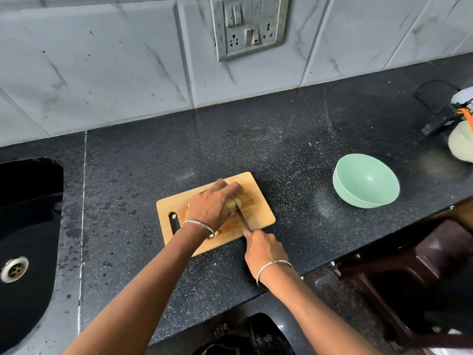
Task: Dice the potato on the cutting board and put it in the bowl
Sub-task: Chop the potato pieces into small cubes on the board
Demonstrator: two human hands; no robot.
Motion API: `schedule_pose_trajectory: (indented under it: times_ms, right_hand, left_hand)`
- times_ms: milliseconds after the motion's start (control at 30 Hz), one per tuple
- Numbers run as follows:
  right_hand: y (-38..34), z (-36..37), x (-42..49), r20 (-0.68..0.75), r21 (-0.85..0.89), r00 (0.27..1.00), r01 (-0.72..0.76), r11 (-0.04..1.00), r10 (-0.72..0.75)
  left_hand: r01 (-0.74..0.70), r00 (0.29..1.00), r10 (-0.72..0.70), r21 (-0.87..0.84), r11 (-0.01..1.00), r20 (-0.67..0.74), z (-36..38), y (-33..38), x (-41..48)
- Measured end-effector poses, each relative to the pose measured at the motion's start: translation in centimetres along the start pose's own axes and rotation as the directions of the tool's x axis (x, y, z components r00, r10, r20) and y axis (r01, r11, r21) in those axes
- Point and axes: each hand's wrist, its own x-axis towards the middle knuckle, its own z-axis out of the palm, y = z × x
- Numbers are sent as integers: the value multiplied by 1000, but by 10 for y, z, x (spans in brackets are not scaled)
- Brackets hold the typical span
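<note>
A wooden cutting board [258, 213] lies on the dark counter. On it sits a pale yellow potato [232, 203], mostly covered by my left hand [213, 203], whose fingers curl over it and hold it down. My right hand [263, 248] grips the handle of a knife at the board's near edge. The knife blade [242, 216] runs up against the potato's right side, just beside my left fingers. A small potato piece [174, 216] lies near the board's handle slot. The mint-green bowl [366, 184] stands empty to the right of the board.
A black sink [28, 226] with a drain is at the left. A pale container [462, 144] and a dark device [440, 121] sit at the far right. A brown plastic stool [409, 272] stands below the counter's edge. A switch panel [249, 24] is on the tiled wall.
</note>
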Motion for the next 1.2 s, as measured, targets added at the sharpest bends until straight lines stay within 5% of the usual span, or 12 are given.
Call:
schedule_pose_trajectory:
  times_ms: [300, 567, 700, 867, 1200]
  right_hand:
    - [7, -3, -7, 21, 25, 999, 29, 999, -29]
    - [57, -49, -30, 247, -87, 969, 39, 995, -17]
    - [73, -73, -22, 216, -45, 976, 26, 999, -16]
    - [49, -50, -8, 59, 62, 997, 52, 997, -56]
    - [21, -15, -5, 49, 53, 993, 102, 993, -105]
  left_hand:
    - [-128, 983, 97, 202, 971, 157, -13, 7, 16]
    - [-120, 982, 104, 96, 988, 158, -10, 2, 15]
    - [-102, 988, 100, 11, 995, 119, -6, -4, 10]
    - [-2, 1000, 0, -114, 993, -25, 0, -6, 1]
    - [230, 958, -252, -154, 961, -138, 16, -9, -11]
